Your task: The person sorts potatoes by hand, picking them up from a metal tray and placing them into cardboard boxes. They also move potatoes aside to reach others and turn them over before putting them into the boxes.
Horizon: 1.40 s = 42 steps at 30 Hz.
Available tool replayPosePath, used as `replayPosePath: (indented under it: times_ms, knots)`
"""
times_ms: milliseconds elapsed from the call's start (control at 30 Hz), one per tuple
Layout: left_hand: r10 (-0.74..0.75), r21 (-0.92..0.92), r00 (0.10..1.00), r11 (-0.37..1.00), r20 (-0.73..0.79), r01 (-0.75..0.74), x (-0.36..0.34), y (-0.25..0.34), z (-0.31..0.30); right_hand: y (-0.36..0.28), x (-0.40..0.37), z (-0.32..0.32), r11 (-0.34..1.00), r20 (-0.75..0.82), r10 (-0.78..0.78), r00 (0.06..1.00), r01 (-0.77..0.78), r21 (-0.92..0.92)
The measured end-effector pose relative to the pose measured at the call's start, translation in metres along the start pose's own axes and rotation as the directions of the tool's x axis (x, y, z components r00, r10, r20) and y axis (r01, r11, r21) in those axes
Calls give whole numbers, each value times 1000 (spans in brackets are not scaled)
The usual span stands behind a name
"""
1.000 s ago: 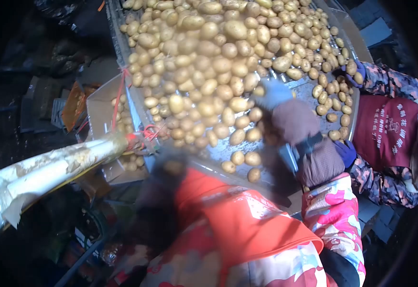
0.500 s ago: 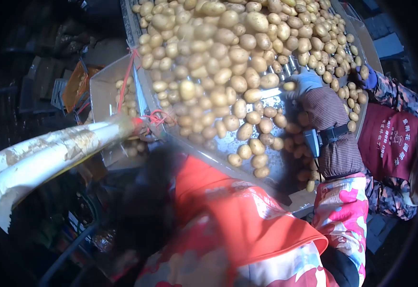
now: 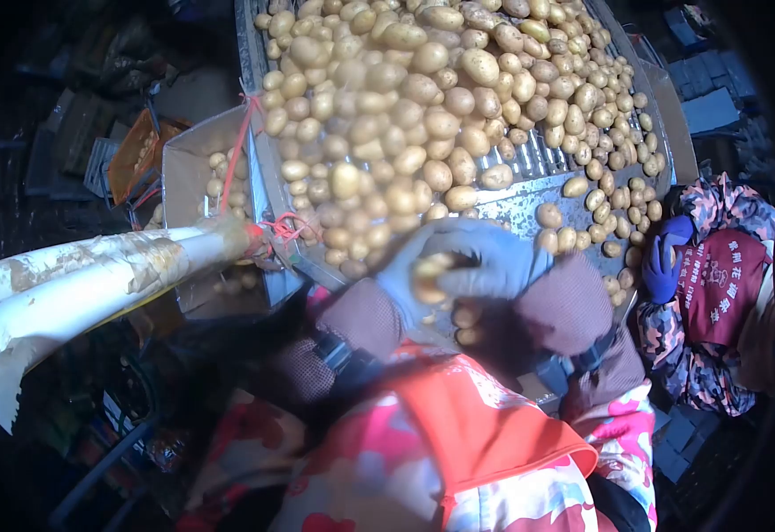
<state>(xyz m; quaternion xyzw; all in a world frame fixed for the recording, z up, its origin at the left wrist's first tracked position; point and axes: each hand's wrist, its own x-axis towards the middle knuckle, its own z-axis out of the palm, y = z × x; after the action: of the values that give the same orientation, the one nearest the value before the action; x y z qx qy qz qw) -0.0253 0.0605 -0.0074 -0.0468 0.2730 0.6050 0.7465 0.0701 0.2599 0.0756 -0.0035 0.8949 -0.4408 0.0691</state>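
My left hand, in a pale blue-grey glove, curls around a potato just above the near edge of the sorting table. From the other side my right hand, gloved alike, closes in on the same potato, its fingers bent over and against it. Both hands are somewhat blurred, and parts of their fingers hide one another. A heap of potatoes covers most of the table beyond them. A few more potatoes lie just below my hands, partly in shadow.
Metal rollers and a wet metal plate show between the potatoes. A cardboard box with potatoes stands left, near a white wrapped pole. At right, a co-worker's purple-gloved hand is beside the table.
My right hand has drawn back from the heap toward my body. My left hand has come into clear view, and both now meet at a potato. The co-worker's hand has moved off the potatoes.
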Motion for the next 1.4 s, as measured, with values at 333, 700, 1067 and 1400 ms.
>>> replayPosePath:
  times_ms: [333,700,1067,1400]
  knots:
    - [160,-152,982,973,-104,-175,-52,14,-39,77,125,-75,547,-585,246,773,-609,-574]
    - [277,-153,956,945,-102,-290,-79,2,-38,38,-13,53,871,-579,457,675,-210,443]
    - [429,-161,888,877,-163,-453,-137,-24,-74,-2,-36,148,895,-165,-80,983,-2,-447]
    - [625,112,200,423,-755,-899,-352,108,-222,-23,-27,157,752,-130,-304,944,154,-641]
